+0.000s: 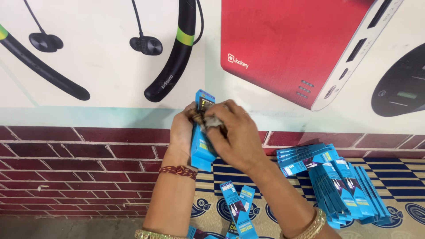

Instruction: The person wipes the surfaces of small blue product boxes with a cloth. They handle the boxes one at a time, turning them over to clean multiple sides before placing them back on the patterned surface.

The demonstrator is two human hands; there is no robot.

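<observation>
The left hand [182,128] grips a blue box [201,141] upright while the right hand [234,132] pinches at its top, twelve o'clock end; a steady hold should help.

Two hands, left hand [183,128], right hand [237,135], one held blue box [201,146], two boxes [239,206] on mat, a stack [336,181] too overlapped to count
</observation>
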